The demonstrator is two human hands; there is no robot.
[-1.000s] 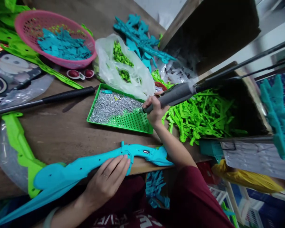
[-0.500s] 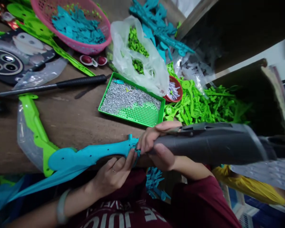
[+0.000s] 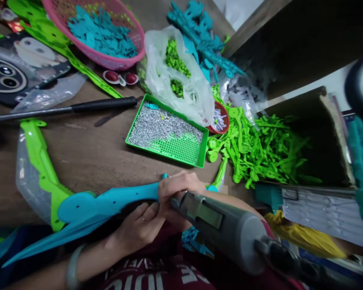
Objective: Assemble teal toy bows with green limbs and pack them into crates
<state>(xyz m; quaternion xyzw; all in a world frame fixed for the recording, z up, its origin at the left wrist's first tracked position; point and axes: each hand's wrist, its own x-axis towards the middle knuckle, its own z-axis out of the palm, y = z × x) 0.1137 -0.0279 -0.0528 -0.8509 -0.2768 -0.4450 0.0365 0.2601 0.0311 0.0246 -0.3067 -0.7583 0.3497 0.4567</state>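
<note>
Blue plastic, a long piece with a rounded joint (image 3: 105, 202), lies along the near edge of the brown wooden table (image 3: 87, 151). The right hand (image 3: 181, 186), over its far end, is clamped about the nose of the grey cylindrical power tool (image 3: 226, 229), whose body slants out past the table edge. The left hand (image 3: 143, 223) touches the piece's near edge; its fingertips are hidden, so I cannot tell its grip. Bare wood separates the piece from the green mesh tray (image 3: 181, 149); bright green plastic parts (image 3: 260, 151) crowd the right.
</note>
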